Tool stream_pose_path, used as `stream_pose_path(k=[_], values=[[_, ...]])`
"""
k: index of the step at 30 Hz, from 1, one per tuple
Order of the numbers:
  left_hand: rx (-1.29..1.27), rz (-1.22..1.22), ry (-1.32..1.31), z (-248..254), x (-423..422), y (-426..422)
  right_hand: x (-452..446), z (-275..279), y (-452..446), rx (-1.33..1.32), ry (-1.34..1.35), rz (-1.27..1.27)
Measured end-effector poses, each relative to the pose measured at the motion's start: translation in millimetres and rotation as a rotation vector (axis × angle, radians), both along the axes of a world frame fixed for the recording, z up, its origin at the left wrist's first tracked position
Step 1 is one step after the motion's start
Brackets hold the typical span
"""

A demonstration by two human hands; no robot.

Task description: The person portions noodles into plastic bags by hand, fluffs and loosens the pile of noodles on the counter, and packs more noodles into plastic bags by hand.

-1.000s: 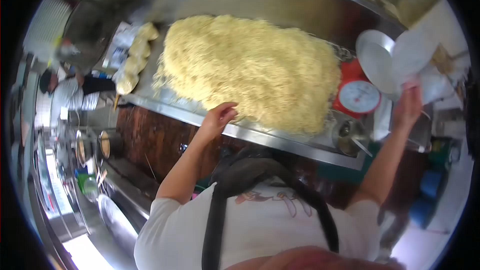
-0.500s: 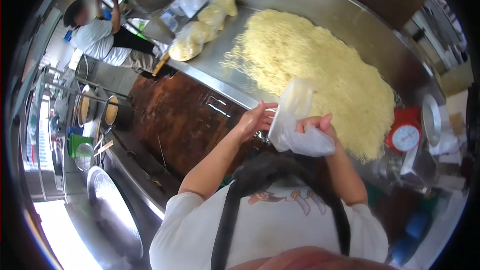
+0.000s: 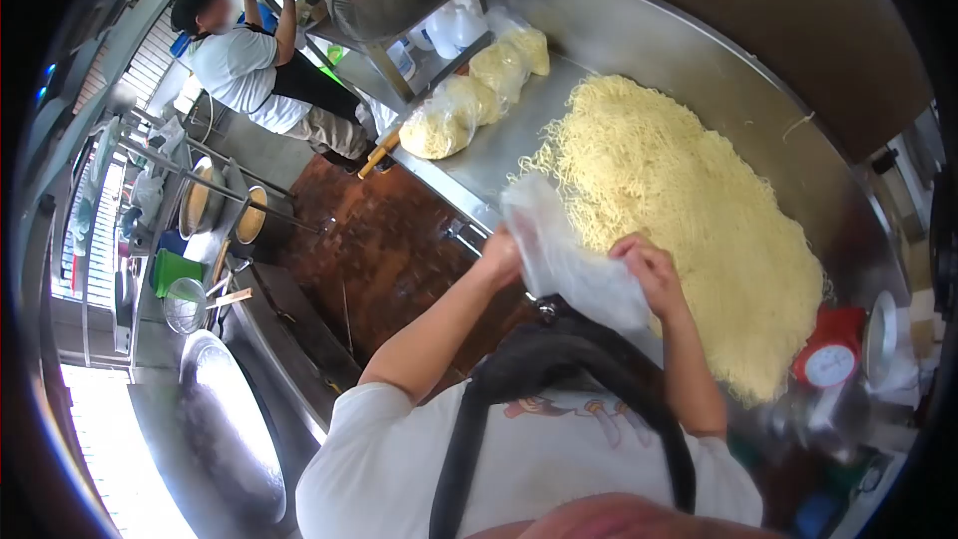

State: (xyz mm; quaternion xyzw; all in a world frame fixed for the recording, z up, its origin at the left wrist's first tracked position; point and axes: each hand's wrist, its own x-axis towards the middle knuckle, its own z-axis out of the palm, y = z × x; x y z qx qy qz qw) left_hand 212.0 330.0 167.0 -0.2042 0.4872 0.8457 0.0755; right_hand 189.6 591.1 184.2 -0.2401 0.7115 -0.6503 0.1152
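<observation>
A clear plastic bag is stretched between my two hands, in front of my chest. My left hand is closed on the bag's left side, its fingers partly hidden by the plastic. On the other side, my right hand pinches the bag's edge with bent fingers. The bag looks flat, with nothing visible inside it. Just beyond the hands, a large heap of pale yellow noodles lies spread over the steel worktop.
Filled bags of noodles stand at the worktop's far left end. A red dial scale sits at the right. At the lower left is a large wok, with a strainer near it. Another person stands farther back, holding up a phone.
My left hand has gone from spread fingers to gripping the bag. The bag, previously bunched in my right hand, is now spread out between both hands. The view has shifted slightly.
</observation>
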Motion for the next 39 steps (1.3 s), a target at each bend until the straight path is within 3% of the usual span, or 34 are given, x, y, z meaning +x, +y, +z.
stream_pose_path(k=[2, 4, 10, 16, 18, 23, 26, 29, 31, 34, 35, 37, 39], values=[[-0.127, 0.113, 0.077, -28.1, -14.8, -40.6, -32.2, -19.8, -4.7, 0.08, -0.057, -0.16], [-0.214, 0.187, 0.131, -5.1, -21.0, -62.5, -66.7, -45.7, -8.8, 0.213, -0.072, -0.273], [-0.275, 0.206, 0.101, -9.7, -37.4, -95.6, -137.1, -78.2, -28.9, 0.46, 0.177, -0.225], [-0.334, 0.015, 0.067, -31.6, -78.0, -124.7, -192.0, -114.8, -70.8, 0.863, 0.165, -0.279], [-0.354, -0.056, 0.041, -12.7, -91.3, -145.6, -213.5, -112.1, -96.2, 1.041, 0.071, -0.346], [-0.331, -0.171, 0.038, -28.7, -120.3, -231.4, -247.6, -121.5, -152.9, 1.404, -0.098, -0.512], [-0.316, -0.141, 0.024, -41.9, -132.2, -285.8, -268.0, -182.0, -154.9, 1.429, 0.038, -0.562], [-0.323, -0.132, 0.038, -34.8, -147.1, -320.2, -268.8, -224.2, -141.3, 1.256, 0.024, -0.601], [-0.192, -0.179, 0.019, -47.0, -157.7, -347.1, -239.1, -229.7, -145.5, 1.108, 0.165, -0.703], [-0.097, -0.171, 0.037, -62.7, -176.6, -360.6, -215.0, -169.0, -178.3, 0.929, 0.067, -0.765], [-0.17, -0.216, 0.001, -40.3, -176.2, -359.4, -207.1, -143.1, -189.9, 0.842, 0.034, -0.787], [-0.18, -0.254, 0.033, -58.7, -182.5, -365.7, -196.0, -75.2, -204.6, 0.843, 0.138, -0.717], [-0.175, -0.238, 0.056, -61.7, -184.3, -359.1, -188.6, -66.2, -197.7, 0.844, 0.165, -0.639]])
